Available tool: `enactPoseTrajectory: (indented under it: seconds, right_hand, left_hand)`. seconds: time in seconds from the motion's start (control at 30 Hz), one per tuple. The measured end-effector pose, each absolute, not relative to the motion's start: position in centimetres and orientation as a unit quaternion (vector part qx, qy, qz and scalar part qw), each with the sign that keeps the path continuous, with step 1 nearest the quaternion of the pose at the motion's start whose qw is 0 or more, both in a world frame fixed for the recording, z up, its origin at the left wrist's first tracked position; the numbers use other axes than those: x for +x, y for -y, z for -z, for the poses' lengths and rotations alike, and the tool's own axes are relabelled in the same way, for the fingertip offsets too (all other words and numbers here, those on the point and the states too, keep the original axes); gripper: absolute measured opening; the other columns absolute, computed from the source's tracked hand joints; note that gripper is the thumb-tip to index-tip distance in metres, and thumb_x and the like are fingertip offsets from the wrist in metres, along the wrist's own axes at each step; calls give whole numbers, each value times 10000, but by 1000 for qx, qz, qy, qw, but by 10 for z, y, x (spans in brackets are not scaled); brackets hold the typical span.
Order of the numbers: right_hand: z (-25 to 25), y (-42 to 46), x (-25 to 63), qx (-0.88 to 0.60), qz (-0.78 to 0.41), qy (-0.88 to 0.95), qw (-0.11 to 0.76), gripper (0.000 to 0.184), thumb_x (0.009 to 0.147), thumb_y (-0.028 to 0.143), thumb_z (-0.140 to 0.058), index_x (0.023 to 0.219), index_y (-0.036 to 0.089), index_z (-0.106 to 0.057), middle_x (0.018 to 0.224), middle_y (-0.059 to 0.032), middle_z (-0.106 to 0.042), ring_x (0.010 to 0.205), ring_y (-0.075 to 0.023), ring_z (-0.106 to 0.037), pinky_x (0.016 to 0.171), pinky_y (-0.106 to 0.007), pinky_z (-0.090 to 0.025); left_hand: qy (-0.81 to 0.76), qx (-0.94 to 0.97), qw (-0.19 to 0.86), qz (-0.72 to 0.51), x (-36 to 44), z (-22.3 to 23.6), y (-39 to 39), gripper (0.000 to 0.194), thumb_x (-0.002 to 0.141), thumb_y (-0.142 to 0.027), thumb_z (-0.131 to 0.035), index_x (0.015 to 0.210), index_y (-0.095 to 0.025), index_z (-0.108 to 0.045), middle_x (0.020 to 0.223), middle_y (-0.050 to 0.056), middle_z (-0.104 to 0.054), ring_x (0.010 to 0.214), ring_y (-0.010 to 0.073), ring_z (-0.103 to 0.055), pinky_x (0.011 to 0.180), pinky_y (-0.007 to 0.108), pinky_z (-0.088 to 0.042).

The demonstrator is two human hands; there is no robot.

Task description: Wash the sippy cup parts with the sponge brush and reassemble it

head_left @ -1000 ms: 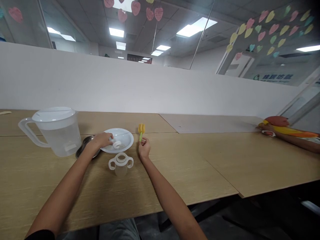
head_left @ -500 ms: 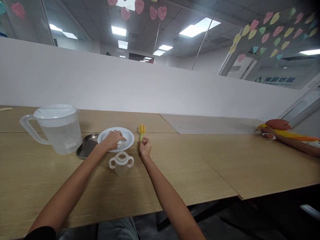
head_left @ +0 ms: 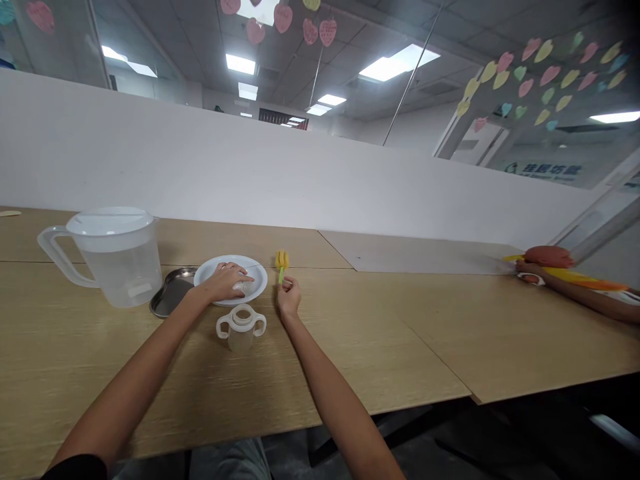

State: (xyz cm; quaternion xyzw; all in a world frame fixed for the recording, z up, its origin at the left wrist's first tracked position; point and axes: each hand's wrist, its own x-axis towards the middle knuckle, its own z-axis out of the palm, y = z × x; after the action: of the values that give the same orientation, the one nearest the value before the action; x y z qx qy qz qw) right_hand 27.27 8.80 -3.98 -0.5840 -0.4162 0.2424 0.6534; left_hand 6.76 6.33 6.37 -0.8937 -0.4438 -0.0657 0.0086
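Note:
My left hand (head_left: 226,281) rests in a white bowl (head_left: 255,271), fingers curled over a small white lid-like piece that is mostly hidden. My right hand (head_left: 289,297) pinches the green handle of a small brush with a yellow sponge head (head_left: 282,260), held upright just right of the bowl. A clear two-handled baby cup (head_left: 241,327) stands on the wooden table (head_left: 350,333) between my hands, near me.
A clear lidded water pitcher (head_left: 117,257) stands at the left, with a small metal tray (head_left: 173,298) beside the bowl. A white partition (head_left: 300,180) runs behind the table. Another person's arm (head_left: 585,293) with red and yellow items lies at far right.
My left hand has slid further into the bowl and now covers the white piece that was visible beside it. My right hand and the brush have barely moved.

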Motion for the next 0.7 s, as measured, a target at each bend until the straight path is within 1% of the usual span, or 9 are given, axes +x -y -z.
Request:
enactPoseTrajectory:
  seconds: [0.07,0.13,0.23,0.3,0.37,0.47,0.57,0.63,0.7]
  right_hand:
    - [41,-89,273,-582,-244,413,657,256,657,212,-581,909,176,-563,643,35,-599,608,-145,-581,634,-249,-464]
    - [41,-89,273,-579,-246,411,660,258,652,214,-583,907,177,-560,633,45,-597,600,-139,-581,626,-240,-464]
    - [42,-90,273,-575,-245,409,665,260,649,219,-582,904,175,-557,614,58,-597,580,-129,-578,612,-227,-460]
    - [41,-90,273,-573,-242,409,668,261,646,215,-579,902,170,-559,612,57,-598,575,-127,-581,613,-226,-461]
    - [42,-90,273,-574,-239,409,668,263,643,210,-577,902,167,-562,611,54,-595,578,-131,-584,620,-231,-461]
    - [43,-91,273,-577,-237,410,665,269,642,216,-577,907,169,-563,610,52,-591,584,-139,-587,621,-243,-463]
    - [43,-91,273,-574,-240,412,665,279,651,222,-568,923,162,-561,625,44,-597,598,-141,-595,625,-247,-469]
    - [44,-92,274,-572,-241,414,666,283,654,222,-562,928,155,-559,638,36,-604,605,-142,-597,624,-246,-471]
    - [44,-93,275,-573,-242,413,665,285,649,223,-563,926,153,-558,646,28,-608,607,-144,-595,616,-247,-472]
  left_hand:
    - [450,-887,-40,100,64,-65,-65,470,820,-428,-579,1273,-302,-578,1344,75,-548,1274,298,-422,1068,485,-264]
    - [436,-878,-110,163,61,-65,-68,517,843,-496,-518,1306,-267,-543,1365,79,-537,1286,278,-428,1087,448,-266]
    - [405,-836,-236,284,58,-62,-73,626,835,-579,-483,1337,-206,-494,1355,110,-547,1253,253,-486,1064,377,-329]
    - [395,-790,-317,347,58,-60,-76,706,806,-627,-498,1339,-165,-473,1238,134,-628,1170,252,-558,1010,371,-389]
    - [387,-743,-373,399,60,-59,-77,754,769,-657,-533,1308,-132,-487,1071,133,-698,1077,248,-611,967,370,-423]
    - [385,-668,-422,477,67,-62,-77,746,694,-667,-616,1205,-127,-548,901,99,-718,949,219,-648,909,350,-459]
    - [403,-579,-460,539,75,-66,-75,606,660,-637,-665,998,-140,-596,758,45,-677,742,163,-642,773,312,-501]
    - [433,-538,-458,561,78,-68,-75,471,687,-589,-657,817,-144,-571,653,5,-608,590,114,-576,665,276,-493]
    - [467,-521,-435,567,78,-69,-77,377,730,-515,-625,692,-156,-517,575,-30,-530,488,80,-482,574,244,-451]
